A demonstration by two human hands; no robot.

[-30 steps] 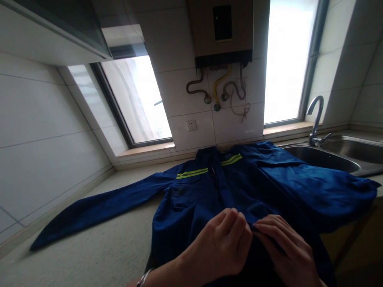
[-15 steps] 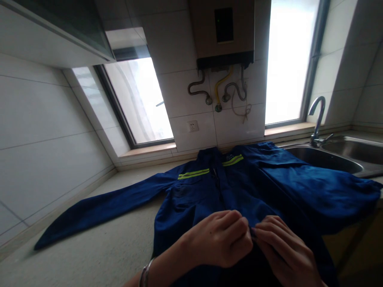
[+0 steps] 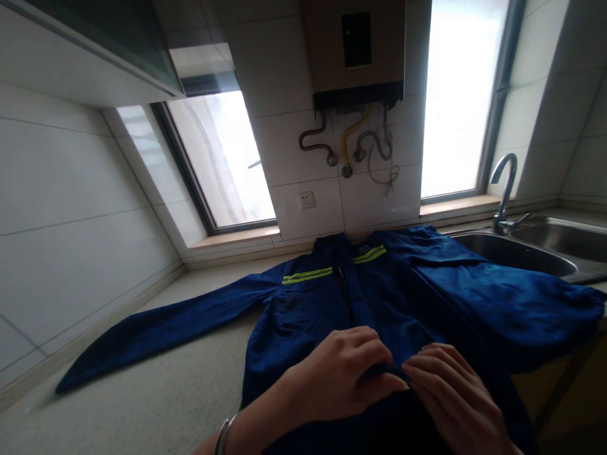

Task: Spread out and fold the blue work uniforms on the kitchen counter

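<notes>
A dark blue work jacket with yellow-green reflective stripes lies spread on the counter, its collar toward the wall. One sleeve stretches out to the left, and the other lies to the right, near the sink. Low on the jacket's front opening, my left hand pinches the fabric between thumb and curled fingers. Close beside it, my right hand grips the front edge with its fingers pressed together; its thumb is hidden. The fingertips of both hands nearly meet. Whatever small fastening may lie between them is too dark to make out.
The pale counter runs along the tiled wall. At the right stand a steel sink and a curved faucet. A water heater with pipes hangs above, between two windows. A cabinet juts out at upper left.
My left hand has shifted slightly left and loosened from a tight fist, its thumb now stretched toward my right hand. The right hand and the jacket have hardly moved.
</notes>
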